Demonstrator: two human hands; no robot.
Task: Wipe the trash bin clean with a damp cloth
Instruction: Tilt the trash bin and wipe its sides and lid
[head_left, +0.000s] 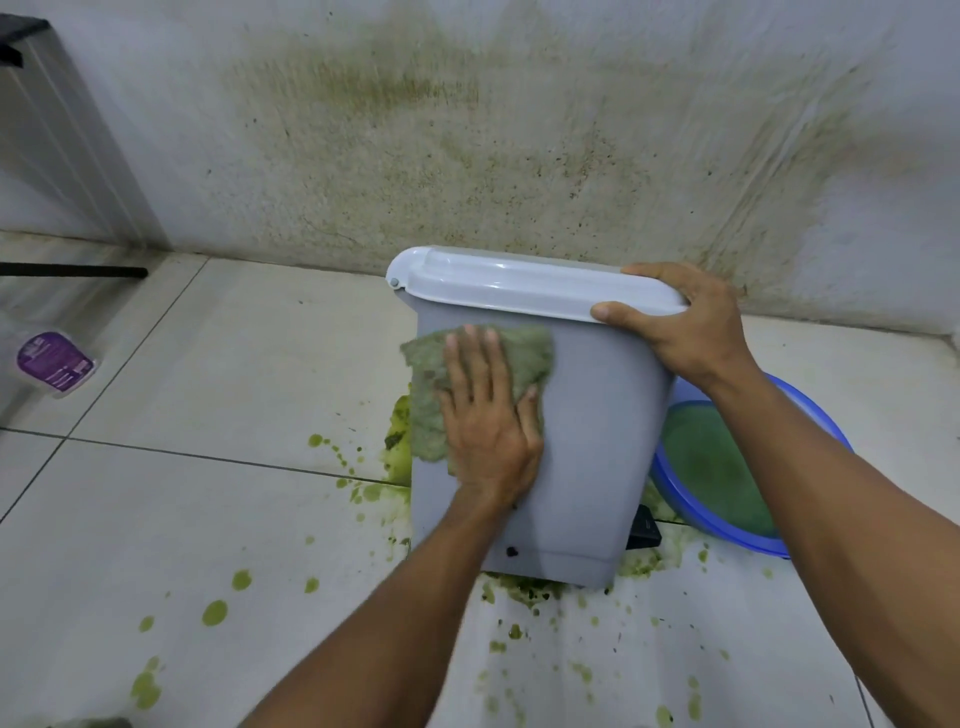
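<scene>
A grey pedal trash bin (597, 441) with a white lid (519, 283) stands on the tiled floor against the wall. My left hand (485, 415) lies flat, fingers straight, pressing a greenish-grey damp cloth (524, 353) against the bin's front wall near its upper left. My right hand (685, 322) grips the lid's right end, thumb on the front edge and fingers over the top. The bin's black pedal (644, 530) pokes out at the lower right.
A blue basin (810, 415) holding green water sits on the floor just right of the bin. Green splatter (215, 613) dots the tiles around the bin's base. The wall (415, 130) behind is stained. A purple-labelled packet (54, 364) lies at far left.
</scene>
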